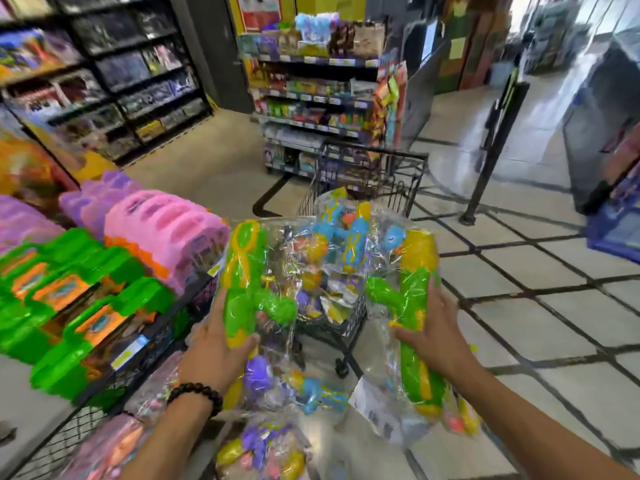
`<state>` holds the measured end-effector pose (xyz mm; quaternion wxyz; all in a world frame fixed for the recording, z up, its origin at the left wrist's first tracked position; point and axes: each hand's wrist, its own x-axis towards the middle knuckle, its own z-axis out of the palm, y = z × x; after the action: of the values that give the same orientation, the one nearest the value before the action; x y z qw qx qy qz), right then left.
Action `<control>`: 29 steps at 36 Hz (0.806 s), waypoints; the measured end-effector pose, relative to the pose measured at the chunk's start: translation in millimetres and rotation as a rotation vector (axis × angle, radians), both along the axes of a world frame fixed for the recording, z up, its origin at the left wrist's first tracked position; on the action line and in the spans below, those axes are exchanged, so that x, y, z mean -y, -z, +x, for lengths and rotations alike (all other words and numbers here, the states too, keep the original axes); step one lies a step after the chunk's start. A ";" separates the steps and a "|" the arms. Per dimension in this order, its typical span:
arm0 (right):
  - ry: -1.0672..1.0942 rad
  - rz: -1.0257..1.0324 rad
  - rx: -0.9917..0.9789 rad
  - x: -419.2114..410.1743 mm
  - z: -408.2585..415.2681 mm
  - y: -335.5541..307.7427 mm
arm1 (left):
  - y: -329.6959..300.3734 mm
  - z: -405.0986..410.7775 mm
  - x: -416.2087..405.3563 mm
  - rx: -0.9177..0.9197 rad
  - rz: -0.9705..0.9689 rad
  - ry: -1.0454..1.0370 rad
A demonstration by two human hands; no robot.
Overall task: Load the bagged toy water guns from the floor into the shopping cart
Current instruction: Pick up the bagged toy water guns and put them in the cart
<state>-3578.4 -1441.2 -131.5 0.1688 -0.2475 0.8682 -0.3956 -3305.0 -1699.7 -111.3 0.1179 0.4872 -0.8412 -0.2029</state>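
My left hand [214, 344] grips a bagged green and yellow water gun [244, 271] held upright just left of the cart. A second bagged green and yellow water gun [415, 306] is gripped by my right hand [434, 336] to the cart's right. The black wire shopping cart [398, 168] stands ahead between both hands, with several bagged blue and orange water guns [346, 233] piled inside. More bagged water guns [277, 393], purple, blue and yellow, lie on the floor below my hands.
A low wire display [86, 403] at the left holds green and pink boxed toys [162, 230]. Stocked shelves [311, 98] stand behind the cart. A black post [495, 140] rises at the right on the tiled floor [536, 289]. A blue bin [616, 230] sits far right.
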 end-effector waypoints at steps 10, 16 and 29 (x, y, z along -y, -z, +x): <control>-0.012 0.026 0.007 88.4 -63.3 9.4 | 30.2 -82.7 80.0 0.009 0.034 0.021; 0.014 0.086 0.017 149.7 -106.8 15.3 | 46.5 -129.0 144.1 0.006 0.115 0.077; 0.073 0.136 0.071 246.1 -180.3 32.3 | 61.8 -213.0 252.5 0.043 0.123 0.128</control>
<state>-3758.7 -1687.3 -163.7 0.2015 -0.1897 0.8949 -0.3500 -3517.9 -1952.2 -173.1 0.0565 0.4430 -0.8588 -0.2510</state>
